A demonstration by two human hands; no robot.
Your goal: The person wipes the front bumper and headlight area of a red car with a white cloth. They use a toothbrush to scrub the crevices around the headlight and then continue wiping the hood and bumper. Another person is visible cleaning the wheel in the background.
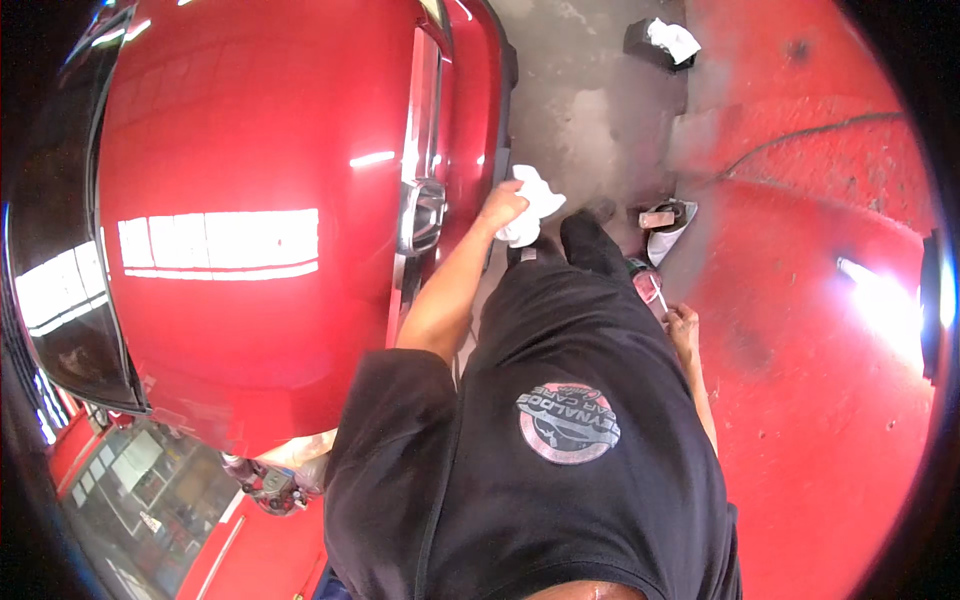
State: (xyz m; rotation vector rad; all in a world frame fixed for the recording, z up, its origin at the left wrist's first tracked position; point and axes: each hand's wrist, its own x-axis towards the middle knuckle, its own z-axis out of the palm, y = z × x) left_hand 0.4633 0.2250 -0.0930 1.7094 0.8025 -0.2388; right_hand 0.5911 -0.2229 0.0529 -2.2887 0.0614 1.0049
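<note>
My left hand (503, 207) is closed on a crumpled white cloth (535, 207), held out beside the front of a glossy red car (250, 150). The cloth hangs close to the car's red bumper (482, 110); whether it touches is unclear. Low on my other side, my right hand (683, 328) pinches a thin white stick (659, 297). The stick's far end reaches a small container (645, 280) with reddish contents, beside my leg. I cannot make out what the tip looks like. A chrome grille badge (424, 216) sits to the left of my left forearm.
A red wall (800, 330) with a bright lamp (885, 305) rises on the right. At its foot lie a white open bag or carton (670, 235), a pinkish block (656, 219) and a black box (648, 45) with white cloth (673, 41). The grey floor (575, 110) runs between car and wall.
</note>
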